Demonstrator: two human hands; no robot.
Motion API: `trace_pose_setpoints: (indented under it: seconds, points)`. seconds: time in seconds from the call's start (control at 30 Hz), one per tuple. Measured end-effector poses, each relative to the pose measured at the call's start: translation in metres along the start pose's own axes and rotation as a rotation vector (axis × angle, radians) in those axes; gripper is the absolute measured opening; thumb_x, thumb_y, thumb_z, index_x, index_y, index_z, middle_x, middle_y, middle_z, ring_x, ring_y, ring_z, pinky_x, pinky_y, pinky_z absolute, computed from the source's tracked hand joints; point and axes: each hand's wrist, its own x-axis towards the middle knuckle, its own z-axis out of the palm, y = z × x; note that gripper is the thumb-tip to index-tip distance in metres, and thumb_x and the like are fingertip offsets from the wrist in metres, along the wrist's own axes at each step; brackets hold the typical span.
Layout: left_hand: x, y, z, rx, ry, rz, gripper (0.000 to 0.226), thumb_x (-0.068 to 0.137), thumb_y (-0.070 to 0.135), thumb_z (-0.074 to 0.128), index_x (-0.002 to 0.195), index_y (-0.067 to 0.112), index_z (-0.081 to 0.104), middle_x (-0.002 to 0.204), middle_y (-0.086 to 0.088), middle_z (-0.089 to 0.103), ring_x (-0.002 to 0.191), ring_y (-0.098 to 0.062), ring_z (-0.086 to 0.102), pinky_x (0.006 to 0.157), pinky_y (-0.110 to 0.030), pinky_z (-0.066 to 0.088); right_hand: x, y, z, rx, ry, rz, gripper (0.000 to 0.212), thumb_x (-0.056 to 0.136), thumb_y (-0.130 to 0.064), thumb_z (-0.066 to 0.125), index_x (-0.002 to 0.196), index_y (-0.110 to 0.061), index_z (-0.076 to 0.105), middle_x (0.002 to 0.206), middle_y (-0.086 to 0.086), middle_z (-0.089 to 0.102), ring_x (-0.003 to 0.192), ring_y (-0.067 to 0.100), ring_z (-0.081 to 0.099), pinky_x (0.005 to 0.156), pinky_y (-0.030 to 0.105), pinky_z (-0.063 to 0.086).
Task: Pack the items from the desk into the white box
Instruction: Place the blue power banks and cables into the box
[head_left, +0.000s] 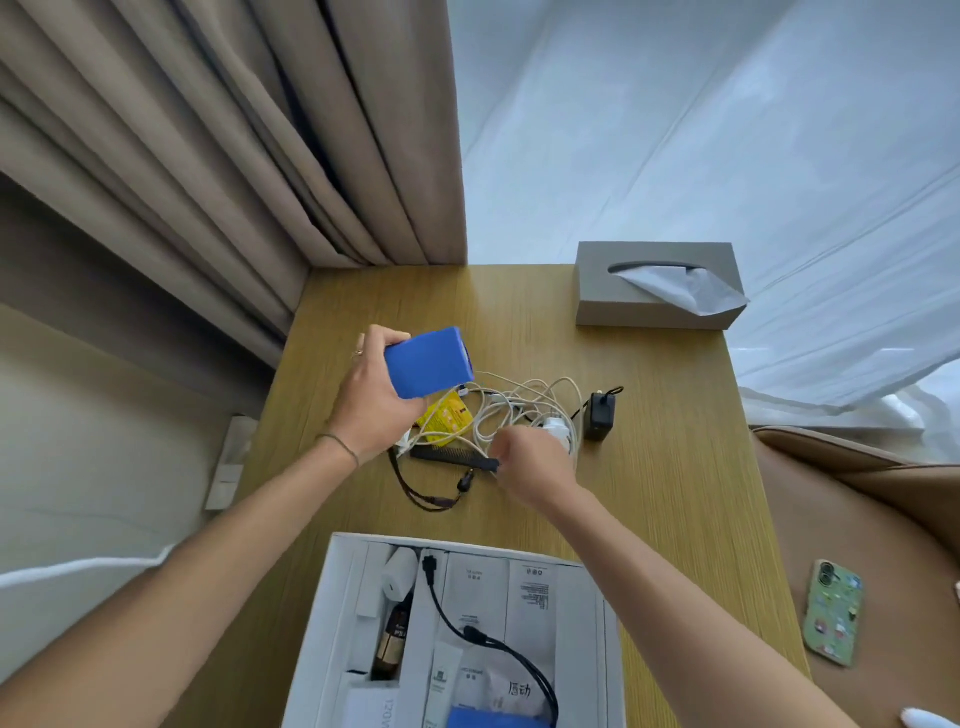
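My left hand (371, 405) holds a blue block (429, 362) lifted above the desk (665, 467). My right hand (530, 462) is closed on the right end of a black comb (447, 457) that lies on the desk. Behind the comb sit a tangle of white cables (519, 405), a yellow packet (447, 418), a white plug (556, 428) and a black charger (600, 415). A brown cord (415, 493) lies in front. The open white box (322, 623) stands at the near edge, holding a dark bottle, a black cable, a white tube, a white roll and another blue item.
A grey tissue box (597, 291) stands at the desk's far right corner. A phone in a green case (834, 613) lies on a tan chair (883, 519) to the right. Beige curtains (234, 156) hang at the back left, a sheer white curtain behind.
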Motion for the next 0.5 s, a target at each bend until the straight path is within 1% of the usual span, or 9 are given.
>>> trace_pose_setpoints:
  seconds: [0.03, 0.1, 0.13, 0.17, 0.23, 0.3, 0.33, 0.4, 0.5]
  points:
    - [-0.008, 0.000, -0.012, -0.045, 0.045, -0.022, 0.070, 0.067, 0.011, 0.086, 0.113, 0.033, 0.040, 0.115, 0.004, 0.046, 0.097, 0.001, 0.050, 0.064, -0.016, 0.042, 0.004, -0.005, 0.002, -0.065, -0.024, -0.031, 0.033, 0.084, -0.001, 0.059, 0.111, -0.015, 0.072, 0.106, 0.009, 0.071, 0.101, 0.032, 0.066, 0.080, 0.036, 0.054]
    - [-0.024, 0.001, -0.033, -0.108, 0.125, -0.039, 0.072, 0.066, 0.009, 0.088, 0.115, 0.033, 0.040, 0.116, 0.005, 0.047, 0.101, 0.009, 0.049, 0.064, -0.007, 0.043, 0.010, -0.014, 0.006, -0.222, -0.059, -0.094, 0.025, 0.085, -0.001, 0.059, 0.105, -0.012, 0.069, 0.094, 0.009, 0.068, 0.089, 0.032, 0.066, 0.071, 0.036, 0.051]
    - [-0.031, 0.000, -0.043, -0.131, 0.160, -0.046, 0.072, 0.066, 0.009, 0.088, 0.116, 0.033, 0.041, 0.117, 0.006, 0.047, 0.102, 0.011, 0.048, 0.065, -0.005, 0.043, 0.013, -0.018, 0.008, -0.307, -0.071, -0.122, 0.019, 0.087, -0.001, 0.058, 0.100, -0.012, 0.066, 0.087, 0.007, 0.064, 0.081, 0.031, 0.064, 0.065, 0.035, 0.049]
    - [-0.039, 0.000, -0.052, -0.148, 0.192, -0.054, 0.072, 0.066, 0.010, 0.088, 0.116, 0.033, 0.041, 0.118, 0.006, 0.048, 0.104, 0.010, 0.048, 0.067, -0.006, 0.044, 0.014, -0.021, 0.010, -0.383, -0.078, -0.142, 0.015, 0.088, -0.002, 0.058, 0.097, -0.012, 0.063, 0.082, 0.006, 0.061, 0.075, 0.030, 0.062, 0.061, 0.035, 0.047]
    - [-0.052, -0.001, -0.067, -0.181, 0.245, -0.072, 0.071, 0.067, 0.009, 0.087, 0.118, 0.031, 0.042, 0.120, 0.005, 0.049, 0.108, 0.000, 0.051, 0.075, -0.014, 0.047, 0.016, -0.025, 0.013, -0.495, -0.085, -0.165, 0.014, 0.090, -0.002, 0.058, 0.099, -0.014, 0.059, 0.078, 0.004, 0.058, 0.069, 0.026, 0.058, 0.059, 0.036, 0.044]
    - [-0.063, -0.002, -0.078, -0.244, 0.276, -0.093, 0.072, 0.067, 0.008, 0.087, 0.119, 0.028, 0.042, 0.122, 0.003, 0.049, 0.111, -0.013, 0.053, 0.079, -0.025, 0.051, 0.018, -0.029, 0.015, -0.574, -0.082, -0.182, 0.016, 0.092, -0.001, 0.056, 0.102, -0.014, 0.057, 0.077, 0.003, 0.057, 0.067, 0.025, 0.056, 0.057, 0.036, 0.043]
    - [-0.068, -0.003, -0.083, -0.279, 0.285, -0.100, 0.072, 0.067, 0.010, 0.088, 0.120, 0.028, 0.043, 0.122, 0.004, 0.049, 0.110, -0.013, 0.055, 0.078, -0.025, 0.052, 0.018, -0.030, 0.016, -0.606, -0.080, -0.187, 0.017, 0.092, 0.000, 0.055, 0.103, -0.013, 0.058, 0.076, 0.003, 0.056, 0.066, 0.025, 0.055, 0.057, 0.036, 0.042]
    - [-0.076, -0.004, -0.091, -0.334, 0.293, -0.110, 0.073, 0.066, 0.018, 0.090, 0.121, 0.029, 0.043, 0.120, 0.009, 0.051, 0.108, -0.009, 0.057, 0.075, -0.023, 0.055, 0.020, -0.033, 0.017, -0.657, -0.089, -0.204, 0.016, 0.094, 0.001, 0.055, 0.103, -0.011, 0.061, 0.076, 0.003, 0.055, 0.065, 0.023, 0.054, 0.057, 0.035, 0.044]
    - [-0.085, -0.006, -0.099, -0.418, 0.289, -0.142, 0.073, 0.061, 0.028, 0.089, 0.120, 0.030, 0.045, 0.118, 0.012, 0.053, 0.106, -0.011, 0.061, 0.073, -0.031, 0.058, 0.020, -0.037, 0.018, -0.733, -0.112, -0.252, 0.014, 0.098, -0.004, 0.055, 0.099, -0.010, 0.068, 0.075, 0.002, 0.058, 0.064, 0.020, 0.057, 0.060, 0.033, 0.055]
